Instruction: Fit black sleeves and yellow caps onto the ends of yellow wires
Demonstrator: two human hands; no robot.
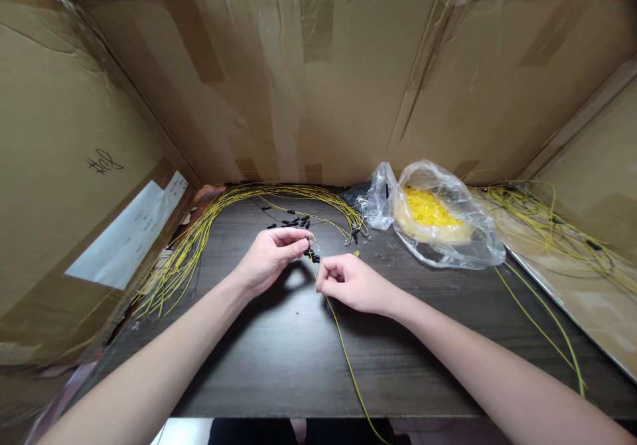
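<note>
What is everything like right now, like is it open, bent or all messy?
Left hand: fingers pinched together
Right hand: fingers curled, grip unclear
Single yellow wire: gently curved, running toward the person
Wire bundle: bent in an arc
Large clear bag: open
Yellow pieces: heaped inside that bag
Black pieces: scattered
Wires on the right: tangled

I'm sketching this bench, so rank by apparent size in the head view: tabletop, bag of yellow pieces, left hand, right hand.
Tabletop
Bag of yellow pieces
Left hand and right hand: too alike to rank
</note>
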